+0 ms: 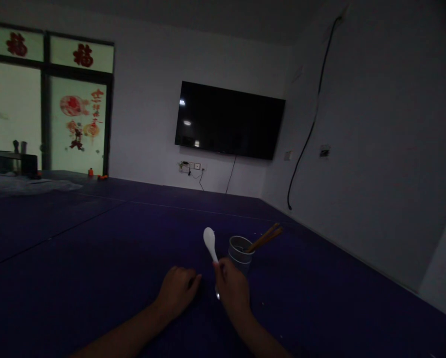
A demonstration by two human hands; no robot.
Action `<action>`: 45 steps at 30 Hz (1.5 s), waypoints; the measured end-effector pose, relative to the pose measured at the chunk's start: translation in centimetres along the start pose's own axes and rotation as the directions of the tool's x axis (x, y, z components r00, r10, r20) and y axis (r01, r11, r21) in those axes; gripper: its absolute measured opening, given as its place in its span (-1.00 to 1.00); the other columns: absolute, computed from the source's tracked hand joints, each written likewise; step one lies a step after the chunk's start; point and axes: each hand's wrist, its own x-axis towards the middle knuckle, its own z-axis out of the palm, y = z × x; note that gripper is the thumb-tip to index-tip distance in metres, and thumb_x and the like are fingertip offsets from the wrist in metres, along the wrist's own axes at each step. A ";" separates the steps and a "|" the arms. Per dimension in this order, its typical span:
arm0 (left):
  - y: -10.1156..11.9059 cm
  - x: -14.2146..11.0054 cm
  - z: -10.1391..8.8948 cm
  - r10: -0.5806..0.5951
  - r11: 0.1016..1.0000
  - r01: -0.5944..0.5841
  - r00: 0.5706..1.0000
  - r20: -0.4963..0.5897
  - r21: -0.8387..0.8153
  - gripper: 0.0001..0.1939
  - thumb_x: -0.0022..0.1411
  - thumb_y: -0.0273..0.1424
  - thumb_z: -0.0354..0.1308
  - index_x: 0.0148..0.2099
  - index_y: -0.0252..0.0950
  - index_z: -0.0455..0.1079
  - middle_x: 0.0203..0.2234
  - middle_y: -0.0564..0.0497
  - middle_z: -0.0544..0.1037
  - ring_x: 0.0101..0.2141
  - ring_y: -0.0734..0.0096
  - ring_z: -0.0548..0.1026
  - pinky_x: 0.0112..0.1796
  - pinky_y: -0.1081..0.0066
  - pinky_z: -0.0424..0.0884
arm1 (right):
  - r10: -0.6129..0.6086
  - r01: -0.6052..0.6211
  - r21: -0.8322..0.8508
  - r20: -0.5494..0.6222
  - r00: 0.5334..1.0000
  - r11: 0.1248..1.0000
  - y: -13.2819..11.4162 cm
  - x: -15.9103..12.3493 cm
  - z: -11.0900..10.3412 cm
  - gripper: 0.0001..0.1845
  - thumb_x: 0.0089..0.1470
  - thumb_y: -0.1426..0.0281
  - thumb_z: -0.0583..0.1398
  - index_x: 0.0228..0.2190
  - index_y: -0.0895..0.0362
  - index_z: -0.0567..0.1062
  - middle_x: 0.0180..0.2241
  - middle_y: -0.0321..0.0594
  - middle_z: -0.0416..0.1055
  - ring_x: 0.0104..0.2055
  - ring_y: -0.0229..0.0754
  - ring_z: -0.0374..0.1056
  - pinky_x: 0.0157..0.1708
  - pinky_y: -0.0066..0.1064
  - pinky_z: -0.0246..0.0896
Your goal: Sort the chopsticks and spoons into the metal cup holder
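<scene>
A white spoon (210, 241) is gripped in my right hand (233, 288), its bowl pointing up and away. Part of its handle is covered by my fingers, and a shiny white tip shows below them. Just behind that hand stands a grey cylindrical cup (239, 255), partly hidden by it. Wooden chopsticks (265, 237) lean out of the cup to the right. My left hand (178, 288) rests on the dark blue tabletop (107, 278), fingers curled in and thumb stretched toward the spoon; nothing shows in it.
Beyond the table, a black television (229, 120) hangs on the wall above sockets and cables. A black cable (312, 124) runs down the right wall. Clear plastic sheeting (25, 186) and small orange items (91, 172) lie at the far left, near glazed doors (77, 119).
</scene>
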 end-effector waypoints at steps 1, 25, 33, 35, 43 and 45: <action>0.0 0.0 0.0 0.000 1.000 0.000 1.000 0.001 0.003 -0.60 0.27 -0.29 -0.18 -0.46 -0.29 0.40 -0.53 -0.03 0.52 -0.46 0.39 0.42 -0.37 0.41 0.17 | 0.028 -0.025 0.075 -0.036 0.999 0.997 0.0 0.1 -0.2 -0.60 0.19 0.17 -0.09 -0.40 0.11 0.42 -0.52 -0.25 0.45 -0.48 -0.23 0.37 -0.50 -0.47 0.03; -0.4 0.1 0.3 -0.003 1.000 0.003 1.000 0.007 -0.003 -0.58 0.27 -0.26 -0.19 -0.48 -0.29 0.38 -0.58 -0.01 0.47 -0.49 0.41 0.40 -0.38 0.41 0.16 | 0.577 -0.259 0.849 -0.065 0.814 0.460 1.5 2.3 -2.0 -0.62 -0.21 0.11 0.22 -0.68 0.12 0.24 -0.77 -0.47 0.08 -0.72 -0.38 -0.02 -0.71 -0.50 -0.17; -0.2 0.0 0.1 -0.011 1.000 0.011 1.000 0.011 -0.005 -0.58 0.27 -0.27 -0.19 -0.47 -0.29 0.39 -0.59 -0.01 0.47 -0.49 0.41 0.40 -0.36 0.41 0.17 | 0.646 -0.381 0.910 0.192 0.738 0.164 1.5 3.3 -3.2 -0.64 -0.36 0.21 0.31 -0.63 0.16 0.28 -0.80 -0.50 0.12 -0.80 -0.46 -0.09 -0.79 -0.57 -0.30; -0.2 0.0 0.1 -0.011 1.000 0.011 1.000 0.016 0.002 -0.58 0.28 -0.27 -0.19 -0.47 -0.29 0.39 -0.59 -0.01 0.47 -0.49 0.41 0.40 -0.36 0.41 0.17 | 0.644 -0.396 0.908 0.223 0.732 0.136 1.5 3.3 -3.3 -0.62 -0.37 0.20 0.33 -0.62 0.17 0.31 -0.80 -0.49 0.12 -0.80 -0.47 -0.11 -0.80 -0.58 -0.31; -0.3 0.0 0.4 -0.014 1.000 0.015 1.000 0.005 -0.022 -0.57 0.26 -0.26 -0.19 -0.49 -0.29 0.39 -0.60 -0.01 0.48 -0.51 0.43 0.39 -0.38 0.42 0.17 | 0.629 -0.400 0.905 0.229 0.743 0.143 1.8 3.3 -2.9 -0.61 -0.31 0.14 0.29 -0.58 0.21 0.37 -0.82 -0.47 0.12 -0.82 -0.46 -0.12 -0.81 -0.58 -0.31; -0.2 0.0 0.2 -0.014 1.000 0.014 1.000 0.012 -0.017 -0.57 0.26 -0.26 -0.19 -0.49 -0.29 0.39 -0.61 0.00 0.47 -0.52 0.43 0.39 -0.39 0.43 0.17 | 0.621 -0.397 0.907 0.231 0.749 0.142 1.7 3.3 -3.1 -0.61 -0.30 0.13 0.28 -0.57 0.21 0.38 -0.82 -0.47 0.13 -0.83 -0.47 -0.12 -0.81 -0.58 -0.32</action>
